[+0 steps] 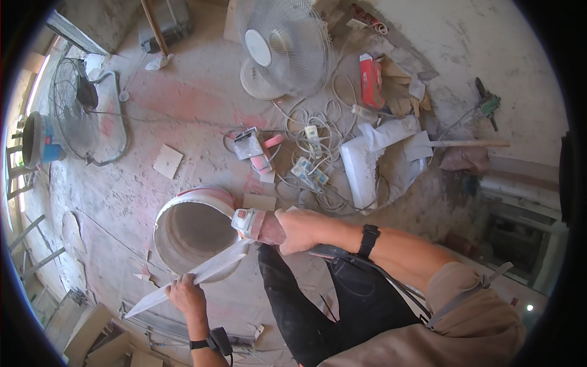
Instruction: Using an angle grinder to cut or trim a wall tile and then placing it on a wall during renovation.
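My right hand (298,230) is wrapped round the body of a power tool (249,224) that looks like an angle grinder, grey and pinkish with dust. Its front end sits by the right rim of a large round bucket (186,231); its disc cannot be made out. Fingers closed, my left hand (187,296) grips a long, thin, pale strip (211,266). The strip slants across the bucket's near edge, its upper right end close to the tool. A dark cord runs back under my right forearm.
Beyond the bucket lie another dusty tool (249,145), tangled cables (315,131) with power strips, and white packaging (361,171). A large fan (281,46) stands at the back, another (76,104) at left. A square tile piece (167,161) lies on the dusty floor; a green drill-like tool (488,105) is far right.
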Available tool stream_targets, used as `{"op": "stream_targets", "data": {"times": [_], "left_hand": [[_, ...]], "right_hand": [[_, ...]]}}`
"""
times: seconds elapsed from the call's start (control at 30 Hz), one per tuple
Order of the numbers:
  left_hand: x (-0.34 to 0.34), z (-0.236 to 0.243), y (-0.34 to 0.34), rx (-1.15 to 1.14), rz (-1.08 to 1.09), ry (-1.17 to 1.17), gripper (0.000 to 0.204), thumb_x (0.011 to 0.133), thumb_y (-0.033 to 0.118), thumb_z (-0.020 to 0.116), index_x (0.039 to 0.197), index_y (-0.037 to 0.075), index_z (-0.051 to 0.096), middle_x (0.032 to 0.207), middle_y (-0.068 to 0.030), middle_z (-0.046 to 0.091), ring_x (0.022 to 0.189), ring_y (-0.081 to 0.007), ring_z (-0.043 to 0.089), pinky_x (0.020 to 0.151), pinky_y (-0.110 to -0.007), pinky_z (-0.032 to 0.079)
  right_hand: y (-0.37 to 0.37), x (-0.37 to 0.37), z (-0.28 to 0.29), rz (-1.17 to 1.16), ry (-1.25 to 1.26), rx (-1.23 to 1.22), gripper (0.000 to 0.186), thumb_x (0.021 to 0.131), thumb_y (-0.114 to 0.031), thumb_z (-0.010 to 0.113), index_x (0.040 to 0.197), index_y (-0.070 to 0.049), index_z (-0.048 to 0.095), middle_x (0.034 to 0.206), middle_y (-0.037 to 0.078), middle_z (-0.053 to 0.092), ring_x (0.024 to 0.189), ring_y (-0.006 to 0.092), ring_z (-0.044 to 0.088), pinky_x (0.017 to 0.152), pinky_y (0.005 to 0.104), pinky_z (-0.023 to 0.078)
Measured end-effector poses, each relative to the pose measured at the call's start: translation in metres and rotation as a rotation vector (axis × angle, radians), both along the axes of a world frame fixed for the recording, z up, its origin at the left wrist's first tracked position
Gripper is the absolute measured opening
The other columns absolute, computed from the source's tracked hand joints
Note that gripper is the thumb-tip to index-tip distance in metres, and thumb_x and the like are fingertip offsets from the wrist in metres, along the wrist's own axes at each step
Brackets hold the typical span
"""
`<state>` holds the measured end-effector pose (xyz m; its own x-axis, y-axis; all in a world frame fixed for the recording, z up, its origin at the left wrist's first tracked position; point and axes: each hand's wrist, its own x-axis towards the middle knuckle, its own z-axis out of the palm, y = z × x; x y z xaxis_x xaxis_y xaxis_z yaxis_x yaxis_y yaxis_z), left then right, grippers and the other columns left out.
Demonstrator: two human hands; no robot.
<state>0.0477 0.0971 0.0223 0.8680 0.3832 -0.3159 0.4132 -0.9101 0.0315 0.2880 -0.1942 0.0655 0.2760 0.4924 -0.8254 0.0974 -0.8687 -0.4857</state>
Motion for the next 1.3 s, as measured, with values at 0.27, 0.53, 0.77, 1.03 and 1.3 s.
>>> {"op": "stream_targets", "data": {"times": [0.27,0.53,0.77,1.03,1.3], "left_hand": [[-0.002,0.002,0.000,-0.038,0.032,0.039,0.011,0.078,0.006,0.071,0.087,0.012,0.075,0.086,-0.0085,0.071,0.089,-0.0318,0.067,0.086,-0.046,0.044],[-0.003,0.002,0.001,-0.046,0.045,0.059,0.013,0.078,0.006,0.071,0.089,0.012,0.075,0.087,-0.0082,0.072,0.090,-0.0314,0.067,0.087,-0.045,0.044],[-0.003,0.002,-0.001,-0.009,0.012,-0.016,0.012,0.080,0.006,0.067,0.085,0.012,0.076,0.082,-0.0070,0.072,0.083,-0.0297,0.066,0.083,-0.043,0.043],[-0.003,0.000,0.001,0.002,0.011,-0.013,0.013,0.079,0.006,0.068,0.087,0.012,0.077,0.083,-0.0061,0.072,0.084,-0.0304,0.067,0.083,-0.044,0.044],[-0.004,-0.003,0.001,-0.008,0.008,0.009,0.012,0.079,0.006,0.069,0.085,0.012,0.076,0.083,-0.0079,0.072,0.085,-0.0310,0.067,0.084,-0.045,0.044]], "right_hand": [[0.006,-0.009,-0.004,0.056,-0.035,0.038,0.058,0.070,-0.025,0.073,0.109,0.012,0.053,0.097,0.032,0.069,0.096,0.0475,0.068,0.082,0.0510,0.055],[0.012,-0.007,-0.003,0.061,0.023,0.011,0.061,0.069,-0.026,0.075,0.111,0.012,0.053,0.101,0.034,0.068,0.098,0.0471,0.068,0.084,0.0504,0.055],[0.009,-0.008,0.014,-0.023,0.077,0.061,0.070,0.068,-0.027,0.076,0.119,0.014,0.052,0.104,0.034,0.067,0.101,0.0451,0.068,0.085,0.0473,0.054],[-0.001,-0.010,0.019,-0.066,0.080,0.081,0.066,0.069,-0.027,0.075,0.116,0.014,0.053,0.103,0.034,0.067,0.100,0.0453,0.067,0.086,0.0472,0.054],[-0.004,-0.010,0.014,-0.041,0.093,0.051,0.066,0.069,-0.027,0.076,0.114,0.014,0.053,0.103,0.035,0.067,0.100,0.0453,0.067,0.086,0.0469,0.054]]}}
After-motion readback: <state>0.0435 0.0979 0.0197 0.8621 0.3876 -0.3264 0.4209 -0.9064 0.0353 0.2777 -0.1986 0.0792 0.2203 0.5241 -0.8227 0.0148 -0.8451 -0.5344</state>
